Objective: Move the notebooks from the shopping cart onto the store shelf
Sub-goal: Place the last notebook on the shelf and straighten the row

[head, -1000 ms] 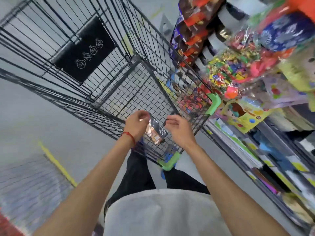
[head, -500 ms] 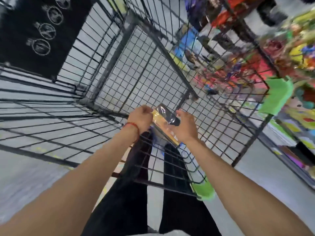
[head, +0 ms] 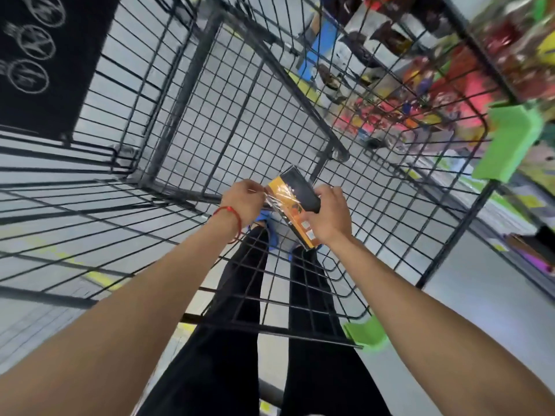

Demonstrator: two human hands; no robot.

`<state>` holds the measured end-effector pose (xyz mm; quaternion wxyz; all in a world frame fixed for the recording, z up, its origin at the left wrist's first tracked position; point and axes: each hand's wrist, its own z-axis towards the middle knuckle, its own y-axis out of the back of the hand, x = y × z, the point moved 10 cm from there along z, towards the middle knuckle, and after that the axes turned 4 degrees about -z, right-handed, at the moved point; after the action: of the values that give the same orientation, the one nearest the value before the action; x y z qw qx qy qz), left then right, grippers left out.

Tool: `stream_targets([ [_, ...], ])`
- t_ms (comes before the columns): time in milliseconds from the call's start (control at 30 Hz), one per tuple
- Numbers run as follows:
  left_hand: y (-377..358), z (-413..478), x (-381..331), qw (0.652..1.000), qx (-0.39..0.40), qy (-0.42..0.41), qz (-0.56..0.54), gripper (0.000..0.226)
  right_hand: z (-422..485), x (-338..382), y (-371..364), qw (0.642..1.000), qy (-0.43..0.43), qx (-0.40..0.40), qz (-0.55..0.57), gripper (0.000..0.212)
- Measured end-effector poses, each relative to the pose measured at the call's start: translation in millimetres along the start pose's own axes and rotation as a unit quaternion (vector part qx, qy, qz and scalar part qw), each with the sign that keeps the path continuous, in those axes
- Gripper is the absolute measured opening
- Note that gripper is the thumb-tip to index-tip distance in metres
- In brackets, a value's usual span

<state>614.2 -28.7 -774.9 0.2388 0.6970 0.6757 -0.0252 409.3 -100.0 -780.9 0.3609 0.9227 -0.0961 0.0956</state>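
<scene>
While the notebook [head: 295, 205] is a slim pack in glossy wrap, we see it taken from both sides at the centre of the frame. The left hand [head: 244, 202] pinches the loose edge of the wrap between thumb and fingertips, and the right hand [head: 329, 217] curls its fingers round the opposite long edge. The pack is tilted, orange face toward us with a dark band along its right side. It sits inside the shopping cart [head: 183, 94], near the end closest to the person; whether it touches the wire we cannot tell. We judge that the two-sided hold keeps the slippery film from sliding as the pack is lifted past the wire rim. A red wristband [head: 231, 216] circles the left wrist. The store shelf [head: 510, 211] runs down the right edge of the frame, beyond the green corner guard [head: 510, 145], so we expect the lift must go up and then rightward over that side.
</scene>
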Motion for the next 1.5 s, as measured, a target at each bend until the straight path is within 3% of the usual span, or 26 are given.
stream_targets([
  [200,-2,-23,-21,0.999,-0.004,-0.015,-0.049,0.017,-24,-13,35,0.987,-0.054,-0.009,0.152,0.034],
  [500,-3,-127,-105,0.987,-0.014,-0.12,-0.108,0.019,-94,-2,143,0.936,0.038,-0.042,0.346,0.039],
  [633,-30,-197,-147,0.974,0.048,-0.168,-0.147,0.027,-141,-18,186,0.916,0.056,-0.072,0.391,0.034],
  [700,-50,-228,-161,0.965,0.089,-0.189,-0.161,0.018,-165,-27,200,0.902,0.059,-0.086,0.42,0.024],
  [833,-76,-265,-176,0.955,0.105,-0.24,-0.141,0.027,-209,-53,215,0.867,0.032,-0.108,0.485,0.014],
  [1000,-110,-303,-182,0.95,0.15,-0.256,-0.101,0.037,-265,-99,229,0.834,0.022,-0.147,0.531,0.022],
  [1133,-156,-340,-192,0.936,0.2,-0.28,-0.072,0.017,-308,-141,240,0.805,0.044,-0.196,0.558,0.035],
  [1500,-358,-427,-190,0.912,0.29,-0.285,0.049,0.018,-410,-325,239,0.689,0.038,-0.328,0.645,0.047],
])
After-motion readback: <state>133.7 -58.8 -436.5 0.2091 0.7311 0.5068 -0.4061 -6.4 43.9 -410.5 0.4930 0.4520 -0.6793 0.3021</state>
